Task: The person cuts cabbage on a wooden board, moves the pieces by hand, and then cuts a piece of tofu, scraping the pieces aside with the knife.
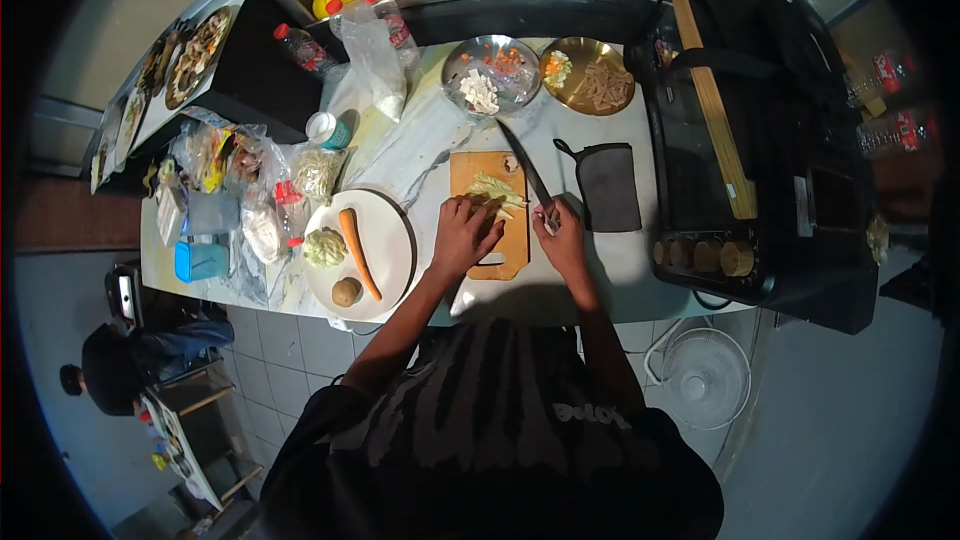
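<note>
A wooden cutting board (513, 258) lies on the marble-patterned table in front of me. Pale green cabbage leaves (497, 192) are on it, and my left hand (468, 236) holds them down with bent fingers. Just right of the board, my right hand (561, 237) grips the handle of a large knife (523, 162). Its dark blade points away from me and rests clear of the leaves, tip near the steel plate. At the board's far end sits a small pale piece (511, 164) that I cannot make out.
A steel plate (517, 52) and a brass-coloured plate (582, 103) hold chopped food. To the left, a white plate (393, 219) carries a carrot (357, 250), a potato (346, 291) and cabbage. A dark pot holder (609, 190) lies beside a black oven (750, 160). Another person (110, 370) is at far left.
</note>
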Demonstrator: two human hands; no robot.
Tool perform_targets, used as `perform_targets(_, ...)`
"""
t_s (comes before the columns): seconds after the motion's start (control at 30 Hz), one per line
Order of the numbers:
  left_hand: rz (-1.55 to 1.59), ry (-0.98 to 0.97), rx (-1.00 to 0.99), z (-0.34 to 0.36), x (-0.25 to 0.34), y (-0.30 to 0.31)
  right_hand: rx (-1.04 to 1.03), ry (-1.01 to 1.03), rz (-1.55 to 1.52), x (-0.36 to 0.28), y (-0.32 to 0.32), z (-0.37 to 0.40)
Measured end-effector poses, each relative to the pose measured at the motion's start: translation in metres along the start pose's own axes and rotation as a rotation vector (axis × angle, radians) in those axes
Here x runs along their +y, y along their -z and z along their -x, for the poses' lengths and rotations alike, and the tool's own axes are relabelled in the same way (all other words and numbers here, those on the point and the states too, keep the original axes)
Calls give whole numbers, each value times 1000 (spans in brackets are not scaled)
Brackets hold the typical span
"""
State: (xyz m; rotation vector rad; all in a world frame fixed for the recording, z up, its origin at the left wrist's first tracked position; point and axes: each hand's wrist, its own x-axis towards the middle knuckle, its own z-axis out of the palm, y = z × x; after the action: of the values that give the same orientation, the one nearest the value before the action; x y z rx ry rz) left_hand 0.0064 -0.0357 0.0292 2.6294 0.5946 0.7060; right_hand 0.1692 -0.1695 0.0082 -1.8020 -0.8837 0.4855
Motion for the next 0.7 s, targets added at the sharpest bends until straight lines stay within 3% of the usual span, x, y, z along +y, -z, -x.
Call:
perform_targets(0.1, -21, -54, -36, 5, -3, -5, 125, -36, -163, 3, -6, 5)
perform_targets(0.17, -17, 21, -107, 8, -1, -3, 142, -48, -205, 8, -4, 11)
perform_targets(0.27, 61, 12, 22, -3, 6, 5, 173, -75, -258, 12, -2, 15)
perform_targets(0.4, -39, -82, -66, 1, -8, -1, 86, -134, -184, 10, -2, 18)
perform_targets(0.47, -13, -80, -205, 5, -15, -2, 48, -167, -166, 7, -6, 11)
perform_targets(0.53, -19, -70, -140, -4, -6, 1, 124, -9, -120, 11, -19, 2)
perform_targets(0.7, -65, -166, -117, -7, -16, 2, 84, 3, 19, 5, -23, -15)
